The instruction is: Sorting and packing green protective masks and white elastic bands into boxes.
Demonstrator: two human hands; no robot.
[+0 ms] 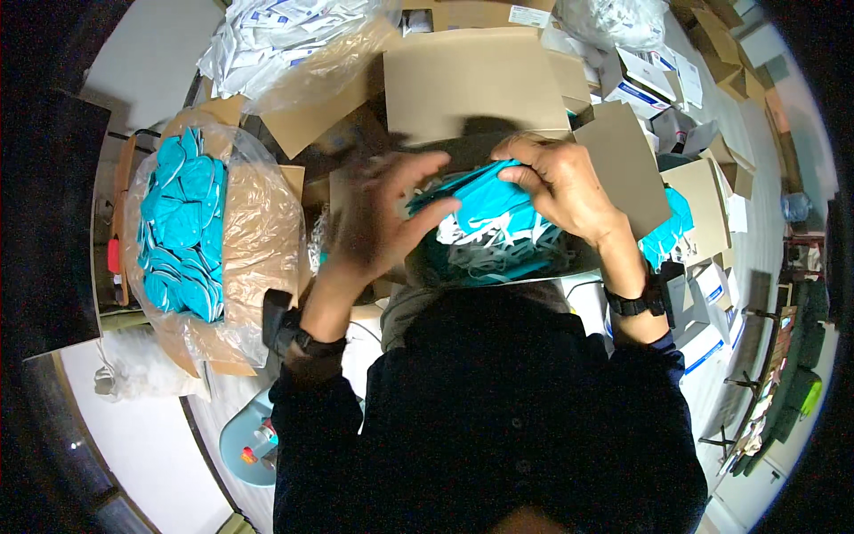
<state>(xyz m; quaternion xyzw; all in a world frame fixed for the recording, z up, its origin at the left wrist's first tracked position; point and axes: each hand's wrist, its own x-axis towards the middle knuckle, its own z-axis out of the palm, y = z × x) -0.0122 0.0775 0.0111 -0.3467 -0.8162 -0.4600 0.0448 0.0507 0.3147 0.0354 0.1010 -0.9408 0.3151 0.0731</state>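
Observation:
My right hand [565, 178] pinches the upper right edge of a stack of teal face masks [498, 198] between thumb and fingers. White ear loops [507, 233] dangle beneath the stack. At its left end is my left hand [391, 209], slightly blurred, with thumb and fingers spread apart; whether it touches the masks I cannot tell. Both hands are over an open cardboard box [476, 80] whose far flap stands up. More white loops and teal masks lie inside this box, partly hidden by the held stack.
To the left, a plastic-lined carton [258, 214] holds piled teal mask pieces [182, 214]. A clear bag [285, 44] of white packets sits at the far left. White boxes [640, 80] and more teal masks [669, 227] are on the right. A light-blue stool [236, 440] stands lower left.

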